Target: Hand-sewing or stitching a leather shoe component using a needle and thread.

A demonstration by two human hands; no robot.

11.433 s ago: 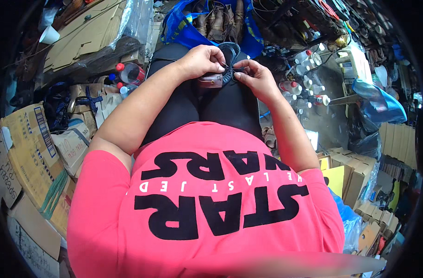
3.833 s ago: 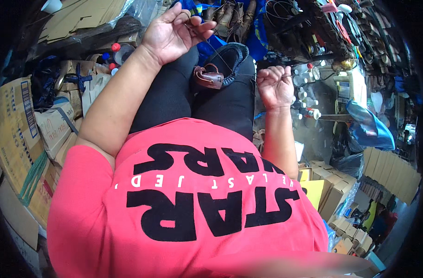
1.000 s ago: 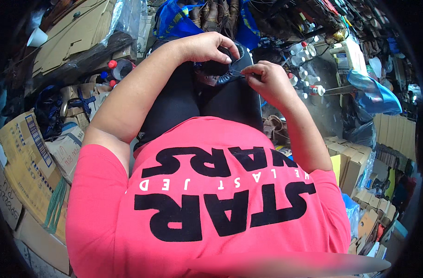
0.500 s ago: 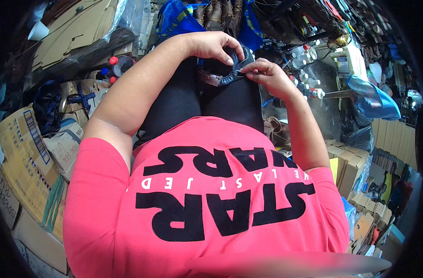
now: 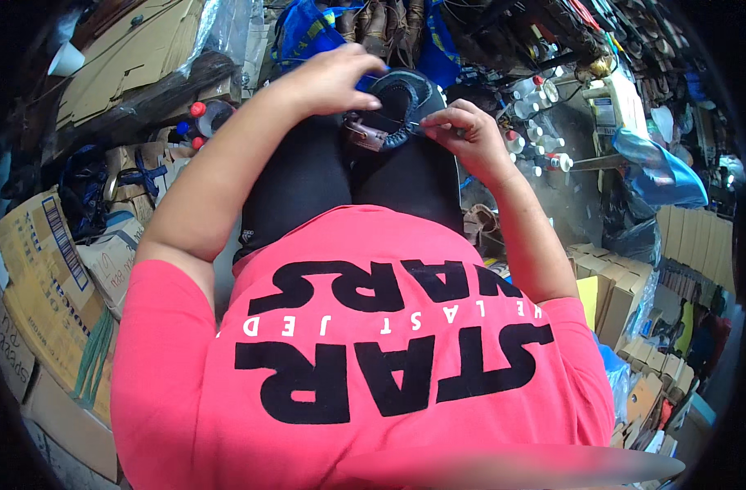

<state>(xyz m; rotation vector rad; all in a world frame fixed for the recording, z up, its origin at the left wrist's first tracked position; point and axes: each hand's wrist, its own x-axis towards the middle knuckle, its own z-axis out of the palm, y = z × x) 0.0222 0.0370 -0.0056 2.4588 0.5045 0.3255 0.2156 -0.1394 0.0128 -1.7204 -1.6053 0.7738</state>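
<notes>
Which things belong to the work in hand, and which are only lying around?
Seemingly in the work:
Dark round-mouthed shoe with brown leather band
Thin needle or thread, pinched by the right hand
Left hand, open at the shoe's edge

Lying about, apparently:
White tapered cup
Clear plastic bottles with red caps
Tan cardboard box with green cord

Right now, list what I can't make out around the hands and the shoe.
Head view:
Thin item in the right hand: too small to identify.
Palm of the left hand: hidden by the hand's own back.
Inside of the shoe: lost in dark shadow.
Far end of the blue bag: cut off by the top edge.
</notes>
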